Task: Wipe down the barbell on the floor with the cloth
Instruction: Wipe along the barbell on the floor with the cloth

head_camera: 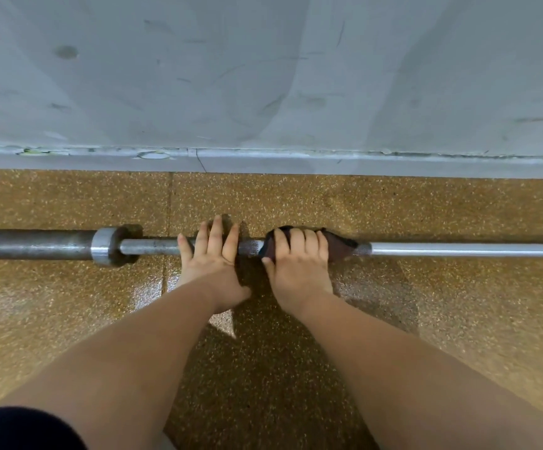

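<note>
I'm reading this as mid-wipe — barbell (458,249) lying on the floor (458,303) by the wall (263,76), left hand (211,254) resting flat-fingered on its shaft, right hand (296,264) gripping the cloth (341,246) round the shaft just beside it — and I'm expecting the next stroke to need a firm slide rightward.

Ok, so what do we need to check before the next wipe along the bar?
1. Cloth on the bar: ok. The dark cloth is draped over the barbell.
2. Hold on the cloth: ok. The right hand curls its fingers over it.
3. Bar steadied: ok. The left hand lies flat on the shaft, fingers straight.
4. Way to the right: ok. The shaft is bare up to the picture's edge.
5. Way to the left: not ok. The left hand sits between the cloth and the collar.
6. Cloth clean enough: cannot tell.
</note>
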